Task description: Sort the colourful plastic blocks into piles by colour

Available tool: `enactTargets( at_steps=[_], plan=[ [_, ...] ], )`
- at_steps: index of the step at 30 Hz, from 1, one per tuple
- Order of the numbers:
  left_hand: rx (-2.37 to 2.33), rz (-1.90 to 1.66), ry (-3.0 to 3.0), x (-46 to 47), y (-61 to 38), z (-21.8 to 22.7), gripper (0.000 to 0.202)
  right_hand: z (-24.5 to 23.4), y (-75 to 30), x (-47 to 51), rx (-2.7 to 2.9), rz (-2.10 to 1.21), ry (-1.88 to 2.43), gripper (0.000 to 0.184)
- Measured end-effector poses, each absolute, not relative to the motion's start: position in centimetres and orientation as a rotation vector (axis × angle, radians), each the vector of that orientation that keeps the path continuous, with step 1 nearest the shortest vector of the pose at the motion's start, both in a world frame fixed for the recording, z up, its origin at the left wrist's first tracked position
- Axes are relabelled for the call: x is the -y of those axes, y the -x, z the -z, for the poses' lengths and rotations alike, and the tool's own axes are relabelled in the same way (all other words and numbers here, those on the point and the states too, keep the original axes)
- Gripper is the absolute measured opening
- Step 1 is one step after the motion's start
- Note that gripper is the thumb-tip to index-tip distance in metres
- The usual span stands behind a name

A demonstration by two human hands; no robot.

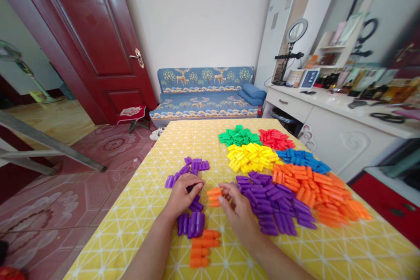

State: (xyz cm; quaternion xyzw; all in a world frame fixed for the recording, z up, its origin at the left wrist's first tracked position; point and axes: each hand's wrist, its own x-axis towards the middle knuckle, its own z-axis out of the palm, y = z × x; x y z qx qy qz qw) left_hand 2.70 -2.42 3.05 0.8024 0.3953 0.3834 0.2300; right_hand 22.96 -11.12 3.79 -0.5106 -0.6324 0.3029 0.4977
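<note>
On the desk (144,210), the right hand (236,205) has its thumb and forefinger at the right end of a small orange cluster (214,197), slightly parted, though whether they grip it I cannot tell. The left hand (184,193) curls over a line of purple pieces (191,225), its thumb near the fingertips, and any hold there is hidden. Nearer the body lies an orange group (202,247), while a purple heap (271,201) sits beside the right hand, with a larger orange heap (315,190) beyond it and a yellow heap (251,157) behind.
</note>
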Motion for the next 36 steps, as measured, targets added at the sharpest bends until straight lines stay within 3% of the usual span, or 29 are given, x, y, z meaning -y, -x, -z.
enactTargets(
  at_steps=[3,7,12,24,36],
  plan=[
    [-1.089,-1.055,-2.208,2.4,-2.7,-3.0,0.022,-5.3,-28.1,12.1,1.455,-0.597,1.319,0.031],
    [-1.094,-1.053,-2.206,2.3,-2.7,-3.1,0.022,-5.8,-38.3,12.8,1.217,-0.080,1.573,0.041],
    [-1.104,-1.047,-2.215,2.3,-2.8,-3.1,0.022,-4.6,-48.2,13.6,1.012,0.319,1.872,0.050],
    [-1.109,-1.057,-2.201,2.3,-2.7,-3.0,0.021,-3.1,-49.0,12.3,1.071,0.540,1.976,0.053],
    [-1.100,-1.061,-2.200,2.3,-2.7,-3.0,0.020,-3.2,-48.9,12.9,1.064,0.514,1.848,0.044]
  ],
)
